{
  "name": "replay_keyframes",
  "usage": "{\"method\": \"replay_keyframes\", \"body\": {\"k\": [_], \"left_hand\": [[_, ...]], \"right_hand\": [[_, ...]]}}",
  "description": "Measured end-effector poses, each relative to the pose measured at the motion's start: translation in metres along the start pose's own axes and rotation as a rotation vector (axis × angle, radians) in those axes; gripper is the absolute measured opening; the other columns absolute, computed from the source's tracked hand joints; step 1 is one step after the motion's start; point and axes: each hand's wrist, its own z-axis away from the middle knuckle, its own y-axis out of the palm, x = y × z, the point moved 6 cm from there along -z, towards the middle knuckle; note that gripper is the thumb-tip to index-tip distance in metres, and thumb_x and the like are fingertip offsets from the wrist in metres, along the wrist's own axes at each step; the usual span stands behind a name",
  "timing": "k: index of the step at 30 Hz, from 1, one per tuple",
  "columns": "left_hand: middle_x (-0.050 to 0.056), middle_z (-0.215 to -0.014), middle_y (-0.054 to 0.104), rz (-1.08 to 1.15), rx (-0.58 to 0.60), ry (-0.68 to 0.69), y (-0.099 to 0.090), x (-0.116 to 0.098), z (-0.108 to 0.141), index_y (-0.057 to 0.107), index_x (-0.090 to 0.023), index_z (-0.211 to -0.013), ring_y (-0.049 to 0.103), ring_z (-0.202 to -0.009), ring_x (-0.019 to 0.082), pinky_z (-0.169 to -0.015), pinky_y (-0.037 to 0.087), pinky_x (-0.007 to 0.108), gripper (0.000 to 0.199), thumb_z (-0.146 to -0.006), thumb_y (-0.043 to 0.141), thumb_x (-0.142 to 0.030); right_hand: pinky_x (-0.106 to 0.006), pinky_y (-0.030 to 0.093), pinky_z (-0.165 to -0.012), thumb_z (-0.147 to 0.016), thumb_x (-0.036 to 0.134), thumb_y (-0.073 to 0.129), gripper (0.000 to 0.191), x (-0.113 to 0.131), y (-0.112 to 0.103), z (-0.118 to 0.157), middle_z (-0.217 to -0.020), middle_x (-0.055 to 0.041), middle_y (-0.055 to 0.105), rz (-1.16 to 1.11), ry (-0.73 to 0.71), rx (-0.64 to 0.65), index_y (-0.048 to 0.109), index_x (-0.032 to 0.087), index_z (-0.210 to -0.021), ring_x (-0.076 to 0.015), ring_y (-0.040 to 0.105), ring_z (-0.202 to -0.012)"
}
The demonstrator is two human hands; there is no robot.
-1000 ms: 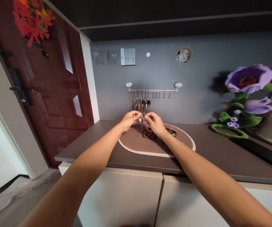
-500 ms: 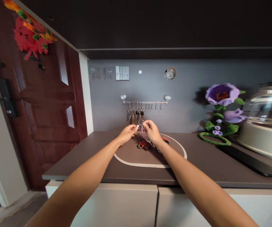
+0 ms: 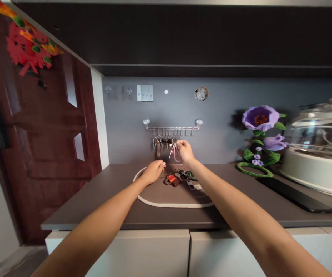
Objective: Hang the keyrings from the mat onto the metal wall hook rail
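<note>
My right hand pinches a metal key ring with a key and a pink loop hanging from it, just below the clear hook rail on the grey wall. Several keys hang from the rail's left half, beside a brown strap. Lower down, my left hand is closed over the back left of the oval mat; whatever its fingers hold, if anything, is hidden. A pile of keys with a red tag and a green-and-black fob lies on the mat.
Purple felt flowers stand at the right, beside a white appliance with a clear cover. A long black object lies in front of them. The dark upper cabinet overhangs the counter. A red-brown door is at the left.
My right hand has lifted the key ring toward the hook rail. My left hand has let go of the key bunch and dropped lower. The view has shifted slightly.
</note>
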Motion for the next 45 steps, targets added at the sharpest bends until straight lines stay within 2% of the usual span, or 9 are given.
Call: {"method": "replay_keyframes", "body": {"k": [7, 17, 35, 45], "left_hand": [[0.003, -0.070, 0.059, -0.040, 0.056, 0.022, 0.004, -0.001, 0.001, 0.052, -0.016, -0.071, 0.052, -0.064, 0.013, -0.061, 0.037, 0.024, 0.034, -0.086, 0.028, -0.033], [0.003, -0.068, 0.058, -0.069, 0.056, 0.010, 0.005, 0.004, -0.001, 0.053, -0.016, -0.070, 0.051, -0.063, 0.013, -0.061, 0.036, 0.025, 0.034, -0.086, 0.028, -0.033], [0.004, -0.069, 0.060, -0.086, 0.070, -0.005, 0.002, 0.004, -0.001, 0.055, -0.016, -0.070, 0.051, -0.063, 0.013, -0.062, 0.036, 0.026, 0.032, -0.085, 0.030, -0.030], [0.004, -0.068, 0.059, -0.101, 0.075, 0.006, 0.003, 0.004, -0.002, 0.053, -0.016, -0.070, 0.052, -0.063, 0.014, -0.061, 0.036, 0.025, 0.032, -0.085, 0.029, -0.030]], "right_hand": [[-0.024, 0.052, -0.051, -0.079, 0.012, 0.042, 0.010, 0.007, 0.002, -0.030, -0.054, 0.0029, 0.051, -0.064, 0.086, -0.074, 0.044, 0.017, -0.070, -0.0068, 0.050, -0.045], [-0.023, 0.053, -0.049, -0.079, 0.009, 0.040, 0.012, -0.005, 0.007, -0.055, -0.052, 0.0024, 0.050, -0.080, 0.158, -0.122, 0.044, 0.017, -0.070, -0.0070, 0.051, -0.047], [-0.025, 0.053, -0.049, -0.079, 0.009, 0.043, 0.012, -0.009, 0.006, -0.044, -0.051, 0.0012, 0.053, -0.070, 0.240, -0.082, 0.044, 0.016, -0.069, -0.0075, 0.051, -0.044], [-0.025, 0.050, -0.047, -0.077, 0.009, 0.043, 0.011, -0.021, -0.005, -0.053, -0.053, 0.0017, 0.053, 0.043, 0.186, -0.072, 0.045, 0.016, -0.069, -0.0076, 0.050, -0.045]]}}
